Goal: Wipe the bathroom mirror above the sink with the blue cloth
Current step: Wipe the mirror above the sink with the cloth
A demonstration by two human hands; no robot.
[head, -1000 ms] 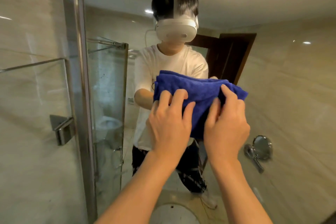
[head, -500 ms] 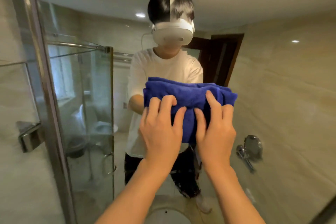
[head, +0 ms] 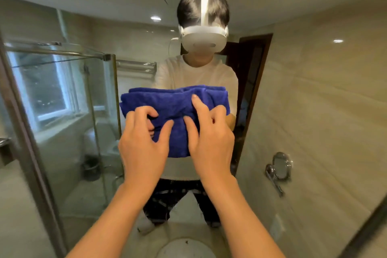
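The folded blue cloth point(head: 167, 109) is pressed flat against the bathroom mirror point(head: 314, 94), in front of my chest's reflection. My left hand point(head: 144, 144) grips its lower left part with curled fingers. My right hand point(head: 211, 138) lies on its lower right part, forefinger stretched upward. The mirror fills most of the view and shows a person in a white shirt and a white headset.
The mirror's metal frame point(head: 27, 142) runs down the left side. Reflected in the glass are a glass shower screen point(head: 69, 115), a dark door point(head: 251, 90) and a round wall mirror on an arm point(head: 279, 166). A white sink point(head: 186, 249) sits below.
The cloth and both hands have slid down the mirror. My left fingers have curled into the cloth, and the view has swung left to right across the mirror.
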